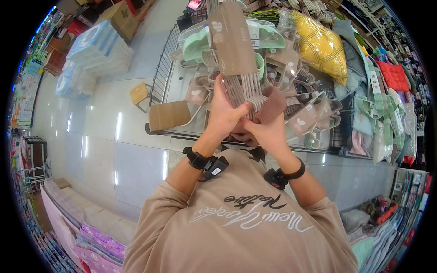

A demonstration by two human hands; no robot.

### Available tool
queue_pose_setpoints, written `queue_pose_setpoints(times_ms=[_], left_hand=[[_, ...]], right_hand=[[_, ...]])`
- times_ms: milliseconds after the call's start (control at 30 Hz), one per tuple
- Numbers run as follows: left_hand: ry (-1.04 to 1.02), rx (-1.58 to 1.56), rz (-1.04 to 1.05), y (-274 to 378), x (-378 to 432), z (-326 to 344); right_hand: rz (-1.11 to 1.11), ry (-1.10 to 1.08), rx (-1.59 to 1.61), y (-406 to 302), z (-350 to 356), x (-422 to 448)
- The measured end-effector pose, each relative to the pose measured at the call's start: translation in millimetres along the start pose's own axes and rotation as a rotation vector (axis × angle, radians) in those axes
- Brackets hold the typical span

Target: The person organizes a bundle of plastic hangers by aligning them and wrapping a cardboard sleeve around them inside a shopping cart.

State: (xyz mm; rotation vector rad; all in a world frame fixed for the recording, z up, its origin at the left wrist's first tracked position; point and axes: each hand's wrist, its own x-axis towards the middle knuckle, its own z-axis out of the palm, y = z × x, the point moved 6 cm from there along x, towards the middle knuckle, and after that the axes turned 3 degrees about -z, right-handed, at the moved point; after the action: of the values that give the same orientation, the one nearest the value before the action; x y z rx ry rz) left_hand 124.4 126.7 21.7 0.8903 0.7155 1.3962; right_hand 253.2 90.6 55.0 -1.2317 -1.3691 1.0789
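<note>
A bundle of beige plastic hangers (252, 89) with a brown cardboard sleeve (235, 51) points away from me over a wire-sided display table (177, 83). My left hand (223, 116) grips the bundle's near end from the left, its thumb across the hangers. From the right, my right hand (268, 133) closes on the same end, thumb towards the left one. A dusty-pink knitted cloth (272, 105) lies over the fingers of my right hand and against the hangers; how it is held is partly hidden.
Beige hangers (302, 119) and mint-green hangers (196, 46) crowd the table. A cardboard piece (169, 115) sits at its near left corner. A yellow cushion (319, 46) lies at the back right. On the floor stand a wooden stool (138, 92) and plastic-wrapped packs (99, 51).
</note>
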Motion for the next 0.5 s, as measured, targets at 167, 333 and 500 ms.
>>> queue_pose_setpoints(times_ms=[167,333,500], left_hand=[[-0.075,-0.131,-0.055,0.6,-2.2,2.9],[-0.13,-0.159,-0.086,-1.1,-4.0,-0.3],[-0.097,-0.151,-0.076,-3.4,-7.5,-3.3]], right_hand=[[-0.093,0.031,-0.031,-2.3,-2.2,-1.7],[0.014,0.037,0.032,-8.8,0.1,-4.5],[-0.007,0.014,-0.006,-7.0,-4.6,-1.6]])
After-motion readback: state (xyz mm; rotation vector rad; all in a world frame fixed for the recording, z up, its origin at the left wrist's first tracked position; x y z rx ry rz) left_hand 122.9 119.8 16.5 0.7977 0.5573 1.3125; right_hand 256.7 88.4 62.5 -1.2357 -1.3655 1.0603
